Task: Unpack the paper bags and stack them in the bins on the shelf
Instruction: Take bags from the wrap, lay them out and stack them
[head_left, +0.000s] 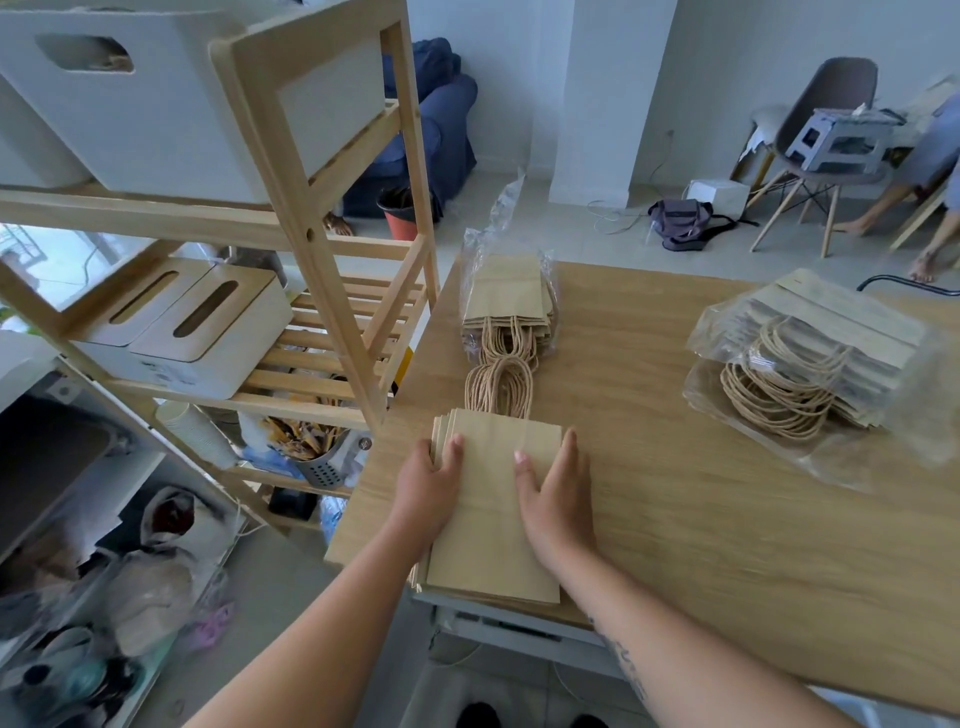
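A stack of flat brown paper bags (491, 525) lies at the near left corner of the wooden table (701, 493), its twine handles pointing away from me. My left hand (431, 483) clasps the stack's left edge. My right hand (556, 493) presses on its right side, fingers spread. Beyond the stack lies a pack of bags in torn clear plastic (511, 306). A larger wrapped pack (815, 369) rests at the right. White bins (156, 98) stand on the top level of the wooden shelf (332, 291) at the left.
Two white boxes with wooden slotted lids (192, 332) sit on the shelf's middle level, and a metal utensil holder (322, 462) lower down. Plastic bags and clutter (130, 597) fill the floor at left. A chair with a stool on it (826, 140) stands far right, next to a person's legs.
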